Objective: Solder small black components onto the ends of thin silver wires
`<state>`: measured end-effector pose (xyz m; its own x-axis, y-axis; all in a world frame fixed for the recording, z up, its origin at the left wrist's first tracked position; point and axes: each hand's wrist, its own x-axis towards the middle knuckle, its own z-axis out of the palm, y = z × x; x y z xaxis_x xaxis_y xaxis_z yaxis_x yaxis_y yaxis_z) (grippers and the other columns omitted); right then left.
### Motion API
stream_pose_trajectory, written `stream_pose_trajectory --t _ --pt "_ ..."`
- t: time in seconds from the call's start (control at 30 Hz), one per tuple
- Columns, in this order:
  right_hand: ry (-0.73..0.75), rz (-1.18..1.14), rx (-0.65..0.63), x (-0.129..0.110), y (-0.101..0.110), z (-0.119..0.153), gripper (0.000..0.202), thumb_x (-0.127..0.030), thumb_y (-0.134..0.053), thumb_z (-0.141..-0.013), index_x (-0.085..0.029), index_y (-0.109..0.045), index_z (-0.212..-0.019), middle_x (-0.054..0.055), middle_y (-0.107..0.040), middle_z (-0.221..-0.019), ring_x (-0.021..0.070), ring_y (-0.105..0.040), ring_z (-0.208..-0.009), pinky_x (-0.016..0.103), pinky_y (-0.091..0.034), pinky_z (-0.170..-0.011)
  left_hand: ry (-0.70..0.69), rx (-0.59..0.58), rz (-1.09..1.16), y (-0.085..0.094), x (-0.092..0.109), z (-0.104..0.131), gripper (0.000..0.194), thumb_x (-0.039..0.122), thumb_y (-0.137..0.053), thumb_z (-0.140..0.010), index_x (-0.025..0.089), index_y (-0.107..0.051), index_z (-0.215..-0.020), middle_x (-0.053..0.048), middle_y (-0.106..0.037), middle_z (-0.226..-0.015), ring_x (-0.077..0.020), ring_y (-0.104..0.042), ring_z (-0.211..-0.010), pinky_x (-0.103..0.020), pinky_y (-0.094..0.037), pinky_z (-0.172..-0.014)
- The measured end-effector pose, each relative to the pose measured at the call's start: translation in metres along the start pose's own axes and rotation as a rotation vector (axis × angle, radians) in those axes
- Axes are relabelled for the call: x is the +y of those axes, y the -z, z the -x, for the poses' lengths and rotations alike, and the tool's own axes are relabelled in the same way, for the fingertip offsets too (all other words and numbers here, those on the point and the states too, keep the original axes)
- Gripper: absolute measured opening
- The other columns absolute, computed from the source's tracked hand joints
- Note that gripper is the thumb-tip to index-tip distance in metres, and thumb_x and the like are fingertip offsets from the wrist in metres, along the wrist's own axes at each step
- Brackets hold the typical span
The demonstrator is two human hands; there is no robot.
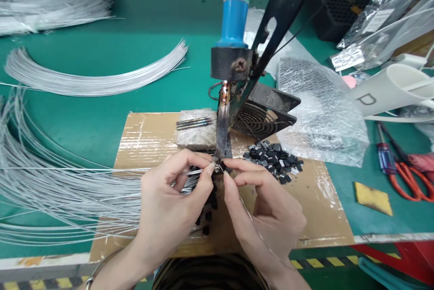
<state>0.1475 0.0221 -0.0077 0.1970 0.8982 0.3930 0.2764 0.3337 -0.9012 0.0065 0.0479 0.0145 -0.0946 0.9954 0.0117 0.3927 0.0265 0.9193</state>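
Green worktop (142, 59), cluttered: cardboard sheet (149, 138) in the middle, wire bundles (91, 79) fanned across the left, bubble wrap (322, 113) and foil bags (376, 18) to the right, scissors (412, 181) and a screwdriver (384, 154) at the right edge. Upright on a black stand, a blue-handled soldering iron (233, 18), tip pointing down just above the fingertips. Beside it a small fan (261, 116) and a pile of black chips (274, 156).

Left hand (169, 204) closed, pinching a thin wire (101, 168) near its end between thumb and forefinger; the wire runs off level to the left. Right hand (267, 213) closed too, fingertips pinched on something tiny and dark at the wire's end, probably one of the chips, though too small to tell for certain. Both pinches meet directly under the iron's tip.

Wire probably light, springy and slick, apt to swing at its free length; best held close to the end, as now. Small part likely light and easy to drop; best gripped by its edges, clear of the hot tip.
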Motion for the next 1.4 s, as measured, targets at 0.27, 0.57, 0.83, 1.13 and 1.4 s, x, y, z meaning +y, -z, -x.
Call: stream_pose_trajectory --t 0.27,0.57,0.83,1.13,1.4 --pt "0.006 0.011 -0.007 0.0013 0.0009 -0.0006 0.024 0.005 -0.073 -0.084 -0.017 -0.069 -0.094 0.006 -0.082 -0.106 0.0168 -0.079 -0.101 0.028 -0.061 -0.090 -0.003 -0.006 0.006 -0.0010 0.0009 -0.0015 0.011 0.021 -0.071 -0.088 0.025 -0.073 -0.078 0.003 -0.078 -0.083 -0.0149 -0.073 -0.078 -0.024 -0.052 -0.064" --pt "0.028 0.012 0.000 0.0011 -0.0012 -0.0014 0.025 0.006 -0.072 -0.084 -0.017 -0.070 -0.094 0.006 -0.082 -0.104 0.0163 -0.079 -0.100 0.028 -0.062 -0.089 -0.004 -0.015 -0.006 0.0007 -0.0009 0.0007 0.011 0.021 -0.071 -0.089 0.027 -0.073 -0.080 0.004 -0.078 -0.085 -0.0159 -0.073 -0.081 -0.026 -0.053 -0.067" --pt "0.034 0.037 0.012 -0.0002 -0.0010 -0.0012 0.024 0.006 -0.072 -0.085 -0.016 -0.070 -0.093 0.006 -0.082 -0.103 0.0138 -0.079 -0.098 0.025 -0.061 -0.090 -0.010 -0.022 -0.010 0.0027 -0.0015 0.0009 0.011 0.021 -0.071 -0.090 0.027 -0.072 -0.081 0.004 -0.079 -0.087 -0.0171 -0.074 -0.082 -0.028 -0.054 -0.069" --pt "0.017 0.042 -0.004 0.0003 -0.0001 -0.0008 0.025 0.004 -0.072 -0.085 -0.019 -0.070 -0.093 0.006 -0.082 -0.104 0.0171 -0.079 -0.097 0.028 -0.063 -0.084 0.003 -0.021 0.000 0.0013 0.0018 -0.0005 0.012 0.018 -0.071 -0.088 0.026 -0.073 -0.079 0.004 -0.079 -0.084 -0.0152 -0.073 -0.080 -0.025 -0.053 -0.065" --pt "-0.063 -0.013 -0.026 0.0023 0.0001 0.0032 0.024 0.001 -0.072 -0.087 -0.022 -0.069 -0.092 0.004 -0.082 -0.108 0.0192 -0.078 -0.100 0.032 -0.062 -0.089 0.010 -0.036 -0.003 0.0022 0.0003 -0.0004 0.011 0.019 -0.072 -0.087 0.025 -0.074 -0.078 0.002 -0.080 -0.084 -0.0168 -0.074 -0.078 -0.027 -0.050 -0.061"
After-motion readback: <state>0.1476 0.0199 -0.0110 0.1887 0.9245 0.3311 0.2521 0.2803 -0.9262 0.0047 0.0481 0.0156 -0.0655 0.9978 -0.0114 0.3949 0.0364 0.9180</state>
